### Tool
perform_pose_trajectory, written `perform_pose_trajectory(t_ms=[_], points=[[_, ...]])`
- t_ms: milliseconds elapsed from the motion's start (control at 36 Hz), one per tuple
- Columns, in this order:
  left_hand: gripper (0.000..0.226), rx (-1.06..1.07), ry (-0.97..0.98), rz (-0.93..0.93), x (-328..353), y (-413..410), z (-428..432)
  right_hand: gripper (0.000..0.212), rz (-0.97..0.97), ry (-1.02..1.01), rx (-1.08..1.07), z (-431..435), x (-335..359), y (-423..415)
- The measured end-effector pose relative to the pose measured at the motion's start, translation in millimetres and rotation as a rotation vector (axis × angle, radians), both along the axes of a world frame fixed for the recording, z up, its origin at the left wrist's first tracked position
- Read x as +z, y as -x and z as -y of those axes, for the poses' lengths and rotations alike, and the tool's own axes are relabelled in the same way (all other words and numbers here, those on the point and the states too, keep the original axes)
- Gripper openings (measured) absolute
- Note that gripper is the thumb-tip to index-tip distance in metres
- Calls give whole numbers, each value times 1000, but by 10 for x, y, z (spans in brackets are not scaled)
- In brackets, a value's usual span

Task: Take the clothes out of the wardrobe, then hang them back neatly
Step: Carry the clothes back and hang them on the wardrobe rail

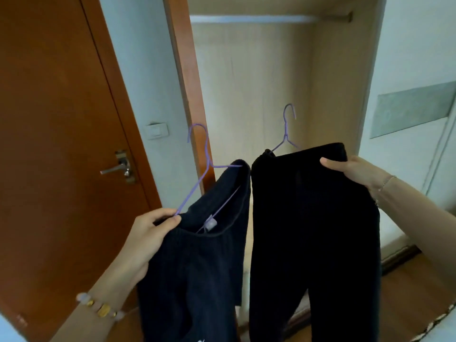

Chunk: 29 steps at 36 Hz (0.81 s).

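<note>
Our left hand (145,235) pinches the dark navy ribbed garment (197,267) with its tilted purple wire hanger (204,154); our right hand (355,171) grips the black trousers (308,230) before the open beige wardrobe (259,82). We reckon that hanger may slip free of the cloth

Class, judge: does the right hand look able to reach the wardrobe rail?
Probably yes: the rail above is bare, and nothing stands between it and the right hand holding the black trousers.

Left hand (148,233) grips a navy garment (197,267) on a purple hanger (199,154). Right hand (355,171) holds black trousers (313,230) on a second hanger (287,129) before the open wardrobe (259,82).
</note>
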<state>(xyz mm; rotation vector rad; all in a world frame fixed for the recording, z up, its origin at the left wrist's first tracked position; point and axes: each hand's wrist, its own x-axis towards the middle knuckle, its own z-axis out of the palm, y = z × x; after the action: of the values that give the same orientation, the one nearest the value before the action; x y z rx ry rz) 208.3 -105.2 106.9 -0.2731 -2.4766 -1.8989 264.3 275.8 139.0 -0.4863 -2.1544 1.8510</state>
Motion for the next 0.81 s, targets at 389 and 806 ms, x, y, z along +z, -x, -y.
perform_pose_trajectory(t_ms=[389, 806], points=[[17, -220, -287, 110, 355, 1342, -1212, 25, -127, -80, -160, -425, 391, 975], [21, -165, -481, 106, 904, 2535, -2685, 31, -168, -179, -112, -1573, 1008, 2348]])
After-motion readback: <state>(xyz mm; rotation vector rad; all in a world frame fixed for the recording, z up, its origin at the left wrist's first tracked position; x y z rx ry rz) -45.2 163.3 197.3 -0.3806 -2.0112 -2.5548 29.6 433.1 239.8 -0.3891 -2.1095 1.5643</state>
